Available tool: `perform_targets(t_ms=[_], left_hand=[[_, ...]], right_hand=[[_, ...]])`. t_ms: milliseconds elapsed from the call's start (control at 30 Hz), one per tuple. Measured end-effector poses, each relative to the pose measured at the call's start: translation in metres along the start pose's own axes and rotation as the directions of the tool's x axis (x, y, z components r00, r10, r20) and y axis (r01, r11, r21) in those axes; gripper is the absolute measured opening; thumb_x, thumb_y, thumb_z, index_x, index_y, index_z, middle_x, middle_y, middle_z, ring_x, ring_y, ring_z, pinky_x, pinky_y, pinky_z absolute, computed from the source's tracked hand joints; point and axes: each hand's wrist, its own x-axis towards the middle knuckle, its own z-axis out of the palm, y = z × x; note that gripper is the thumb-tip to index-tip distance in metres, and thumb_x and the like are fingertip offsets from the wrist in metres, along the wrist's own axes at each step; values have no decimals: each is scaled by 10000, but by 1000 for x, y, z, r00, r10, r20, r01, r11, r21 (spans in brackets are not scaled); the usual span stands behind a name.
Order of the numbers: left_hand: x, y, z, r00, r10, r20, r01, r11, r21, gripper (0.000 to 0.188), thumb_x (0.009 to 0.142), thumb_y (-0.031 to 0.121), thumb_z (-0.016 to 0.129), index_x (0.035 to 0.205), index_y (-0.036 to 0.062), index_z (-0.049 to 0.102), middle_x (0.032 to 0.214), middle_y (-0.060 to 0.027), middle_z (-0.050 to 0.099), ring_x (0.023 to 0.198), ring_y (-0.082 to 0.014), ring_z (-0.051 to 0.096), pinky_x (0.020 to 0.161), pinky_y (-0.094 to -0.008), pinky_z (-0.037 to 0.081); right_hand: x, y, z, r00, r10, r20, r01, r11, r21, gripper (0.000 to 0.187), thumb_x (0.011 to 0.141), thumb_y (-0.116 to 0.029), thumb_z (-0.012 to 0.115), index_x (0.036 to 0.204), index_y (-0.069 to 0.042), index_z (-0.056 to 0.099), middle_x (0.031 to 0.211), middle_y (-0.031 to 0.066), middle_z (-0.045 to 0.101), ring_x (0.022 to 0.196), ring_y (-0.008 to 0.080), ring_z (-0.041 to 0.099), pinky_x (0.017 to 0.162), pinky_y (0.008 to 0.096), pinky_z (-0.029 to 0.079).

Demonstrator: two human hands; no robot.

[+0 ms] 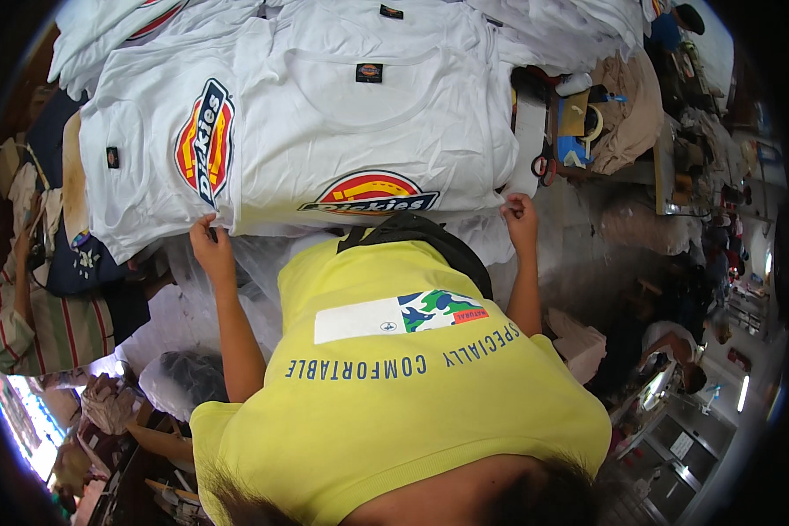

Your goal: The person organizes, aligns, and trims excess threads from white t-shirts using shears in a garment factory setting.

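A white T-shirt (333, 149) lies spread flat in front of me, its neckline away from me. It bears a black neck label and a red, yellow and dark blue chest print near the front edge. My left hand (212, 248) is closed at the shirt's near left edge, thumb and fingers pinching the cloth. At the near right edge, my right hand (522, 221) has its fingers curled together on the white fabric. Another white T-shirt (145, 131) with a similar print lies at the left, beside and partly against the first.
More white shirts (552, 31) are heaped at the back. Right of them are scissors (543, 167), a tape roll (593, 127) and brown cloth (629, 114). At the left sits a person in a striped shirt (61, 324). Clear plastic (180, 386) is bunched below my left forearm.
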Motion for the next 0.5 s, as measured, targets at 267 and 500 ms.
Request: perform_targets(t_ms=[267, 500], left_hand=[[16, 128, 57, 591, 620, 515, -755, 650, 83, 426, 798, 26, 482, 1223, 34, 455, 1287, -130, 440, 1233, -272, 379, 1027, -401, 281], [64, 129, 91, 653, 475, 590, -735, 587, 340, 559, 885, 307, 449, 1360, 60, 286, 1412, -84, 294, 1316, -237, 248, 1070, -422, 167]], right_hand=[[25, -153, 88, 546, -676, 495, 831, 514, -215, 407, 848, -226, 511, 1225, -77, 475, 1295, 93, 452, 1194, 250, 422, 987, 399, 320], [54, -151, 123, 729, -504, 464, 683, 484, -547, 614, 850, -465, 443, 1358, -142, 323, 1407, 18, 319, 1300, 200, 278, 1054, 459, 175]])
